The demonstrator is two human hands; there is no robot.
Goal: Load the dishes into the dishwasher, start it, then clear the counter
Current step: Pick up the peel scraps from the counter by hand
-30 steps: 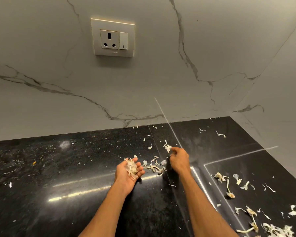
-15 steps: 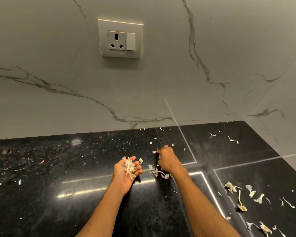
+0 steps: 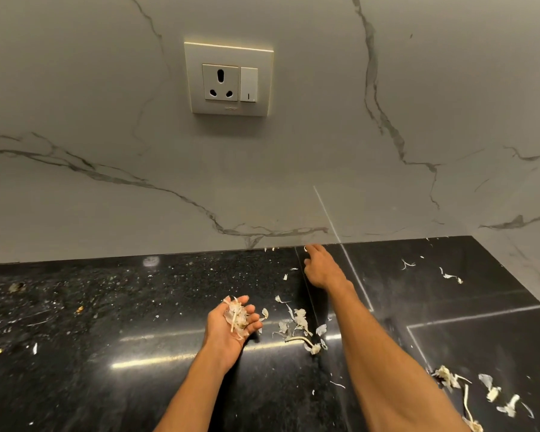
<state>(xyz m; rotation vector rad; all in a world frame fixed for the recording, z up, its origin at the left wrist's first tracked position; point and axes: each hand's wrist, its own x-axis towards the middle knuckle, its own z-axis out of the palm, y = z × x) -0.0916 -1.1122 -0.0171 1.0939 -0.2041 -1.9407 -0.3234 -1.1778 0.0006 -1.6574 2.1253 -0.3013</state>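
Left hand (image 3: 223,333) cups peels (image 3: 236,316), right hand (image 3: 323,271) points wallward

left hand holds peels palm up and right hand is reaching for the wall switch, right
Not quite. The left hand holds the peels palm up, but the right hand reaches across the black counter to its back edge, well below the wall switch, as the head view shows.
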